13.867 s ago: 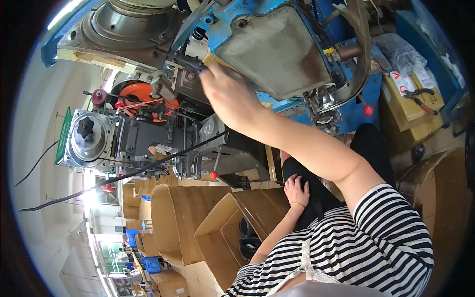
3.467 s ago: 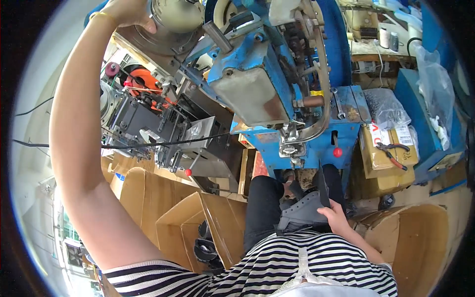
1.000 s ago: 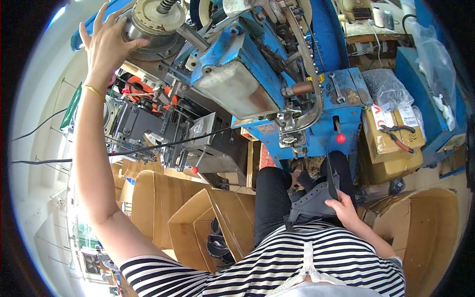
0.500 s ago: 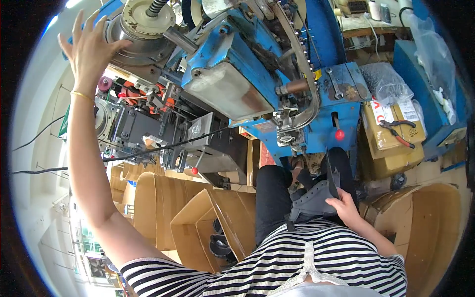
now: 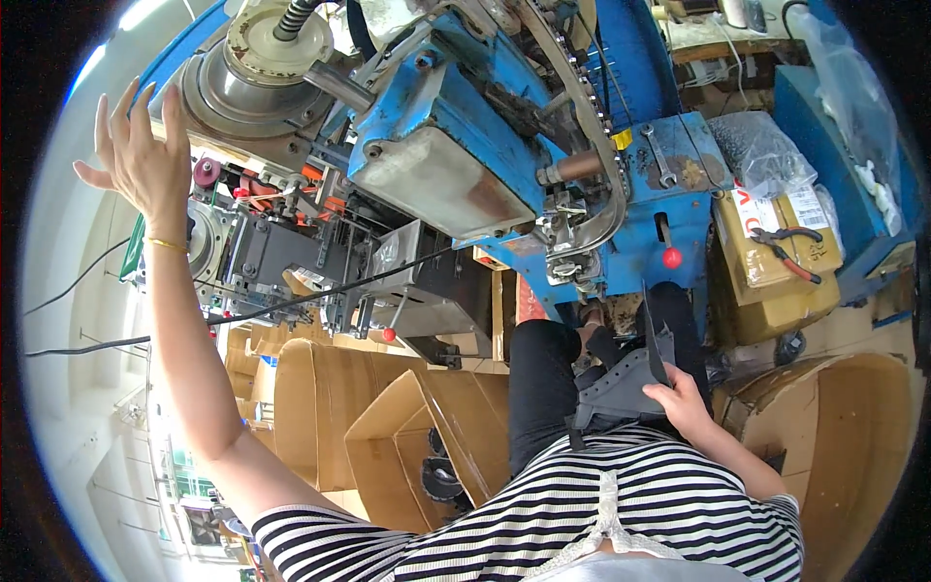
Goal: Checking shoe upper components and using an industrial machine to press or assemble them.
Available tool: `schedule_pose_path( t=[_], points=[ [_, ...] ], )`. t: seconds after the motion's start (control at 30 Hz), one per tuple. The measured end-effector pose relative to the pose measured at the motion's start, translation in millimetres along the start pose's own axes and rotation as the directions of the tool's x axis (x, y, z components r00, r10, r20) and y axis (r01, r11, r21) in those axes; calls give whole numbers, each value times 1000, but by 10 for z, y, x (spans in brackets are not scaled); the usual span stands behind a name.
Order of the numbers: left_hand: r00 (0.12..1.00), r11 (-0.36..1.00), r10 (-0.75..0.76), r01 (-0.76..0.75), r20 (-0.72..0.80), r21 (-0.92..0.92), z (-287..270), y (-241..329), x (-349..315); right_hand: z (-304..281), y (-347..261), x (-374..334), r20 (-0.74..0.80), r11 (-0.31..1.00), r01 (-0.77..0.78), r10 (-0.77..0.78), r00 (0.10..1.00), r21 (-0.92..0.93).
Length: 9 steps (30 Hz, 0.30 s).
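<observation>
My left hand (image 5: 144, 155) is raised at the far left with its fingers spread, holding nothing. It is nearest the round metal housing (image 5: 254, 92) of the blue machine. Down at my lap, my right hand (image 5: 685, 402) grips a dark grey shoe upper (image 5: 621, 388) with a row of eyelet holes along its edge. The upper rests partly on my thighs, and one flap of it stands up. Above my lap is the blue machine's metal head (image 5: 572, 252), apart from the upper, with a curved metal track (image 5: 613, 184) leading down to it.
On the machine's right ledge lies a wrench (image 5: 659, 160), above a red-knobbed lever (image 5: 671, 258). Pliers (image 5: 787, 250) sit on taped cartons (image 5: 752, 276). Open cardboard boxes stand left (image 5: 388, 427) and right (image 5: 858, 436) of me. A black cable (image 5: 320, 291) crosses at left.
My left hand has moved left and down, away from the round housing, and has turned at the wrist. My right hand still holds the shoe upper at my lap.
</observation>
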<state>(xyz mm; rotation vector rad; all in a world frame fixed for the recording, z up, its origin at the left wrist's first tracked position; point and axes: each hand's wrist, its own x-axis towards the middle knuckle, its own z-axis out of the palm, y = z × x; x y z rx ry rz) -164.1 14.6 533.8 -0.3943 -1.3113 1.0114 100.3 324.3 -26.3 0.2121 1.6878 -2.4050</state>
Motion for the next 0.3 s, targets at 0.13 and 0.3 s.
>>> schedule_pose_path(
  t=[0.13,0.3],
  points=[
    [1000,999,0,-1,-28,-52,-2,43,-51,-15,1,-4,4,1000,-5,6,1000,-30],
    [999,994,-11,8,-30,-111,15,109,-151,-32,11,-8,8,998,-49,50,999,-38]
  ],
)
